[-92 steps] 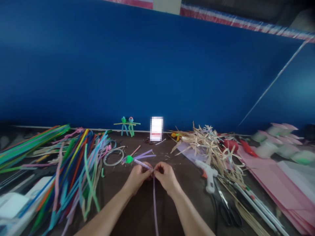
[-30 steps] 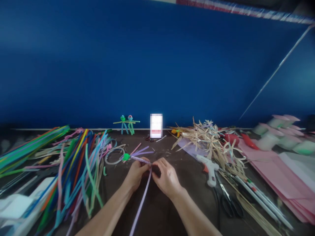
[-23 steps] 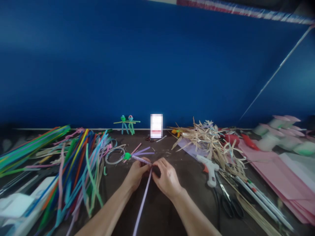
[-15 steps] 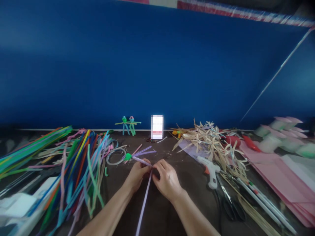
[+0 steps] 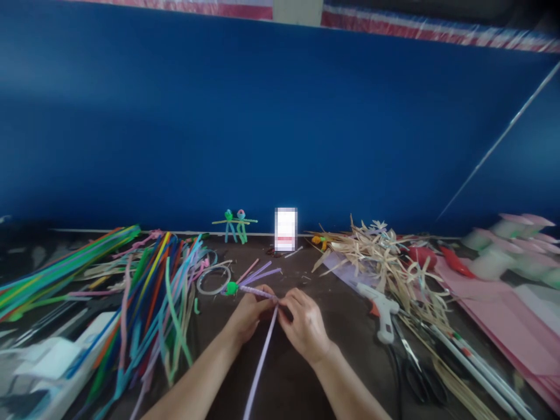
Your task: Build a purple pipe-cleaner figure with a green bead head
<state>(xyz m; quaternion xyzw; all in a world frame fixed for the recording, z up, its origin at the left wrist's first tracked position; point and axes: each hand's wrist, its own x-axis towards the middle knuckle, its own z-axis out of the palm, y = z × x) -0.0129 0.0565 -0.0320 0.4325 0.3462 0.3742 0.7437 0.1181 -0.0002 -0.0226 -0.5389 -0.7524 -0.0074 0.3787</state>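
My left hand [image 5: 252, 314] is closed in a pinch around a stem wrapped in pale purple [image 5: 251, 290]. A fuzzy green ball [image 5: 231, 288] sits at the stem's far left end, and loose purple and pink pipe cleaners [image 5: 262, 272] fan out behind it. My right hand [image 5: 304, 324] meets the left at the stem's near end, its thumb and fingers pinched together there. From this spot a long pale purple pipe cleaner [image 5: 263, 361] runs down toward me between my forearms. The fingertips partly hide where it joins the stem.
Bundles of coloured pipe cleaners [image 5: 149, 291] lie at left, beside a clear ring [image 5: 214, 277]. Two small pipe-cleaner figures [image 5: 235, 226] and a bright blurred screen [image 5: 286, 229] stand at the back. At right are a glue gun [image 5: 385, 312], scissors [image 5: 417, 370], straw-coloured strips [image 5: 371, 251] and pink sheets [image 5: 494, 309].
The whole scene has shifted slightly right and down in the picture as the camera turned. Both hands stay pinched together at the stem's end, their pose nearly the same.
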